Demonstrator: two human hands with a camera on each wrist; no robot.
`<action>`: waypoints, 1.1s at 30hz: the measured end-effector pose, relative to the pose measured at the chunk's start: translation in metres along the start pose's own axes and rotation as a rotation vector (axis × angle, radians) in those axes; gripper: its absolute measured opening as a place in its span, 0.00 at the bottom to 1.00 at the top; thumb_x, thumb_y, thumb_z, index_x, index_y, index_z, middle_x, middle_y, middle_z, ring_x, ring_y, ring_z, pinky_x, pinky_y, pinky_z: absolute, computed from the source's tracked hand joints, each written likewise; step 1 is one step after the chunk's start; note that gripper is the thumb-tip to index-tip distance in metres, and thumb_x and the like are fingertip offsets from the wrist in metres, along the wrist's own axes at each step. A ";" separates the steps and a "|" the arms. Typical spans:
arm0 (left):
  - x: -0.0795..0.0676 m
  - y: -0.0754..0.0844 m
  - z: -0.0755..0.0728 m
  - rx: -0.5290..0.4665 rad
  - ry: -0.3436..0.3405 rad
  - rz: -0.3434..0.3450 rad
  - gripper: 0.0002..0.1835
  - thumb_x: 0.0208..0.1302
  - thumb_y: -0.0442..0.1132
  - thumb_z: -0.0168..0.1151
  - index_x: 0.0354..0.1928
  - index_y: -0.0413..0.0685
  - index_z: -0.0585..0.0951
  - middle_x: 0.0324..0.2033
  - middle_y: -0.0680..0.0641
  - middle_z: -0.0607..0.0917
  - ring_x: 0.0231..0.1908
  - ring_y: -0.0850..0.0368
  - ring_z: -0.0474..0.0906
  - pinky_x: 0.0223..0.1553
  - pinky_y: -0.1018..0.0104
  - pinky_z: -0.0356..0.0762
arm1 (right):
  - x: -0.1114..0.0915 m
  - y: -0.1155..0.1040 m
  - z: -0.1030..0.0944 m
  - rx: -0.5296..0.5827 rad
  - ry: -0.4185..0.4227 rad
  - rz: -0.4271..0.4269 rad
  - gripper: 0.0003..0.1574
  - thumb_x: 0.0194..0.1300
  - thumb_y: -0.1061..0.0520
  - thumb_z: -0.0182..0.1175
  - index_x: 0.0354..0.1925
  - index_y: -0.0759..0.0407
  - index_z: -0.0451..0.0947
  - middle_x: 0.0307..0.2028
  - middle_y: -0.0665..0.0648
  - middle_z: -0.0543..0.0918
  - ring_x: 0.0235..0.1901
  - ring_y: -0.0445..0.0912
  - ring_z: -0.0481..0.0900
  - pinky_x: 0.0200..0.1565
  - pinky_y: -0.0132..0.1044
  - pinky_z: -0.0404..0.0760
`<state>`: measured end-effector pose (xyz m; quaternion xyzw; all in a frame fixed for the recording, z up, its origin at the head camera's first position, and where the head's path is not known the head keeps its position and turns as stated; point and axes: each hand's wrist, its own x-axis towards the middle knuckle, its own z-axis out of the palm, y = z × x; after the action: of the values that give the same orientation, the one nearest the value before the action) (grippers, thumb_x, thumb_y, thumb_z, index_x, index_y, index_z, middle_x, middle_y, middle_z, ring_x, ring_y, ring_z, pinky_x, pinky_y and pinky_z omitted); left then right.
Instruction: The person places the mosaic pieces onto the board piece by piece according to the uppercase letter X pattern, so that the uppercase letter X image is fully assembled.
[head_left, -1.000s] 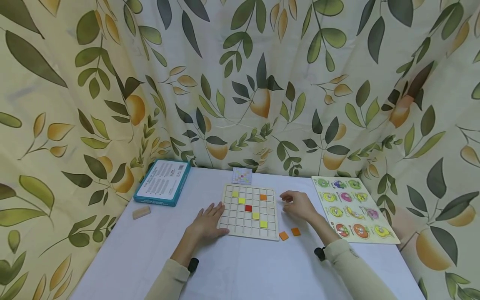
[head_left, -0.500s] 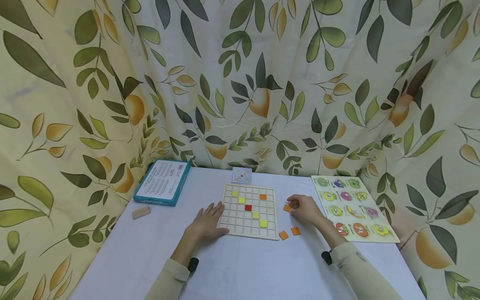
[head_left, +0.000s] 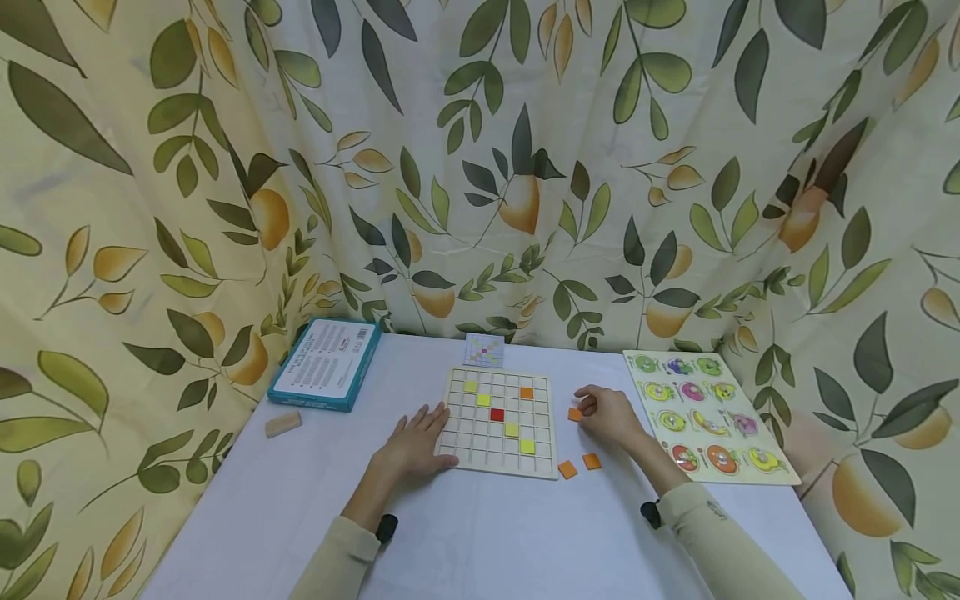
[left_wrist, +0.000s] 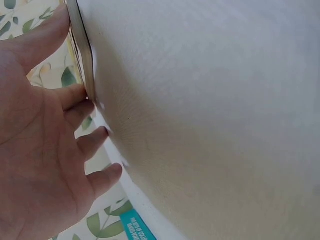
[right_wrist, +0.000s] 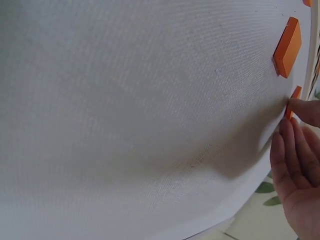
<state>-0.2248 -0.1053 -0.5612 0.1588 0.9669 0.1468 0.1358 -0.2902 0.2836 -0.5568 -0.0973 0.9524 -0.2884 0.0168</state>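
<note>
A pale wooden grid board (head_left: 501,454) lies in the middle of the white table, holding several yellow tiles, one red tile (head_left: 497,415) and one orange tile (head_left: 527,393). My left hand (head_left: 417,443) rests flat at the board's left edge (left_wrist: 82,55), fingers straight. My right hand (head_left: 607,414) sits just right of the board and pinches an orange tile (head_left: 574,414) (right_wrist: 292,102) at its fingertips. Two more orange tiles (head_left: 567,471) (head_left: 592,462) lie on the cloth by the board's near right corner; one orange tile (right_wrist: 288,47) shows in the right wrist view.
A teal box (head_left: 325,364) and a small wooden block (head_left: 282,424) lie at the left. A small pattern card (head_left: 483,351) stands behind the board. A fruit peg puzzle (head_left: 705,417) lies at the right. A leaf-print curtain (head_left: 480,167) surrounds the table.
My right hand drew back from beside the board's top right and picked up an orange tile in its fingertips. The left hand has stayed put.
</note>
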 end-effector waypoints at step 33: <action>0.000 0.002 -0.002 -0.005 -0.006 -0.007 0.51 0.67 0.65 0.65 0.82 0.45 0.59 0.82 0.46 0.56 0.81 0.41 0.47 0.77 0.34 0.48 | 0.016 -0.054 0.015 0.104 0.039 -0.084 0.29 0.57 0.71 0.72 0.58 0.69 0.81 0.41 0.60 0.89 0.40 0.50 0.87 0.47 0.46 0.88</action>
<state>-0.2248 -0.1046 -0.5586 0.1557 0.9666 0.1480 0.1397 -0.2954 0.2279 -0.5386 -0.1306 0.9313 -0.3400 -0.0090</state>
